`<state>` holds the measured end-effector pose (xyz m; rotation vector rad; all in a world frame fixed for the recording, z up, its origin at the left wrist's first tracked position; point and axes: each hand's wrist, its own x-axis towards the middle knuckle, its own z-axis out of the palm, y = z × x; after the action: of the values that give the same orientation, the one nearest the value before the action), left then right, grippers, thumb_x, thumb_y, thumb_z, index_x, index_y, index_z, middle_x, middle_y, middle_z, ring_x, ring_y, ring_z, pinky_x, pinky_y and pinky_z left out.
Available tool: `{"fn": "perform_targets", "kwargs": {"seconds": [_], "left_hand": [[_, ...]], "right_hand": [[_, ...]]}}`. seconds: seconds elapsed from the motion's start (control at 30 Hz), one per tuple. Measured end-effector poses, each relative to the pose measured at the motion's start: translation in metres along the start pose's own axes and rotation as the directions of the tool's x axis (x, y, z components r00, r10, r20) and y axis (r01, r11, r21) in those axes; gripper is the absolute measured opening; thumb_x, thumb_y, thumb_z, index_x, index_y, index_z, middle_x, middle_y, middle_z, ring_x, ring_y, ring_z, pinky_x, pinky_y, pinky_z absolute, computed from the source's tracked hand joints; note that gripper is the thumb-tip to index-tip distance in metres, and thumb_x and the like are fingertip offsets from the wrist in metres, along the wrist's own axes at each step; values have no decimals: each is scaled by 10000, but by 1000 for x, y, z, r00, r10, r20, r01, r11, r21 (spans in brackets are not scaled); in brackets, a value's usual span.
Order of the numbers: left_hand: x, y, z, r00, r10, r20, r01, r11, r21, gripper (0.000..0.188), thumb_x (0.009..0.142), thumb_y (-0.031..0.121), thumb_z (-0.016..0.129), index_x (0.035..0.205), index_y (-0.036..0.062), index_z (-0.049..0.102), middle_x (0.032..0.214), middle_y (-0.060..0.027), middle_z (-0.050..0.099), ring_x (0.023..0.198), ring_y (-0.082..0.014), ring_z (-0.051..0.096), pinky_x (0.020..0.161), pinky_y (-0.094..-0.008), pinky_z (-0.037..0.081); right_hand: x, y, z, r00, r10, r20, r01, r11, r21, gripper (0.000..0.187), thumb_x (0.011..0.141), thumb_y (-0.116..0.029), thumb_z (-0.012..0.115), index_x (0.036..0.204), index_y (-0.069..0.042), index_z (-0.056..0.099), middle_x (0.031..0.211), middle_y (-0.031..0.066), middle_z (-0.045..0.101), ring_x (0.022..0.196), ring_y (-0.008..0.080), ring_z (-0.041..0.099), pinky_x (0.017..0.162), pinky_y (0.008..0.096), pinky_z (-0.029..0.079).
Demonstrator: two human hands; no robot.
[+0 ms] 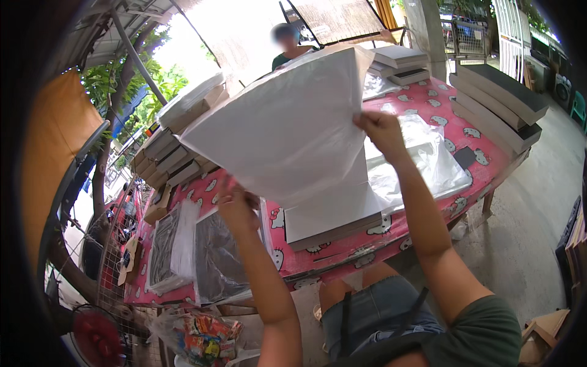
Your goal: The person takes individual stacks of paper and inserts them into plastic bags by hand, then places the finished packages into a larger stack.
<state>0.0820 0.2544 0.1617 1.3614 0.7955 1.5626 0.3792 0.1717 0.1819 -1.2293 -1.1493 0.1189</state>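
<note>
Dark green sleeve (pixel 489 330) showing nearest, four o'clock; translucent white sheet (pixel 287 116) hanging raised at twelve.
Right hand (pixel 383 136) is pinching its edge at two; left hand (pixel 238 207) is blurring at eight, grip indeterminable. Seemingly midway: plastic-covered panels (pixel 223 248) are lying at seven-to-eight, dark-topped boxes (pixel 502 92) sitting bare at two, presumably left.

A pillar (pixel 427 33) stands beyond a pink-covered table (pixel 428 101) on a daylit grey floor (pixel 513 238).

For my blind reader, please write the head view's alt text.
The right hand holds a large, glossy white plastic-like sheet, the left hand near its lower edge; below, a white-topped rectangular stack lies on pink patterned cloth.
</note>
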Motion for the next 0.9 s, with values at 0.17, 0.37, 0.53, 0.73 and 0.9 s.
{"fn": "perform_targets", "kwargs": {"seconds": [0.17, 0.37, 0.53, 0.73, 0.9], "left_hand": [[23, -50, -21, 969, 246, -25, -242, 964, 107, 500, 833, 210, 560, 1251, 53, 335, 978, -83, 565, 789, -143, 537, 661, -263, 437], [24, -4, 24, 932, 360, 31, -357, 930, -89, 401, 786, 158, 632, 1116, 22, 451, 1031, -81, 524, 918, -121, 484, 788, -255, 390], [11, -85, 2, 998, -52, -36, 53, 998, 19, 134, 802, 118, 608, 855, -1, 575, 768, -18, 577, 723, -69, 489, 664, -198, 383], [-84, -10, -5, 998, 17, -66, -19, 999, -27, 377, 780, 48, 607, 1113, -19, 444, 1014, -90, 541, 888, -110, 513, 761, -220, 414], [-167, -9, -56, 925, -130, 358, 104, 990, 90, 909, 612, 28, 740, 1310, 17, 158, 1272, -148, 308, 1067, -187, 445, 872, -299, 398]], "right_hand": [[-16, 88, 21, 984, 31, 176, -82, 953, 291, 529, 691, -274, 712, 1109, -4, 533, 1182, 145, 443, 1096, 249, 447, 875, 382, 391], [10, 42, 18, 996, -80, -39, 88, 822, 563, 638, 717, -213, 704, 1217, 13, 378, 1068, 123, 511, 1004, 182, 491, 845, 293, 402], [-19, 74, 26, 982, 174, 71, -187, 865, 466, 424, 764, -123, 636, 1120, 10, 451, 741, 61, 596, 761, 102, 555, 655, 248, 437], [-76, 8, -19, 984, 147, 99, -147, 989, -11, 419, 742, -86, 589, 1113, -20, 405, 772, 127, 585, 719, 186, 590, 628, 258, 454], [-169, 16, -61, 853, 324, 409, -260, 943, -205, 533, 721, -204, 656, 1149, -12, 404, 896, 185, 572, 798, 255, 591, 705, 322, 458]]}}
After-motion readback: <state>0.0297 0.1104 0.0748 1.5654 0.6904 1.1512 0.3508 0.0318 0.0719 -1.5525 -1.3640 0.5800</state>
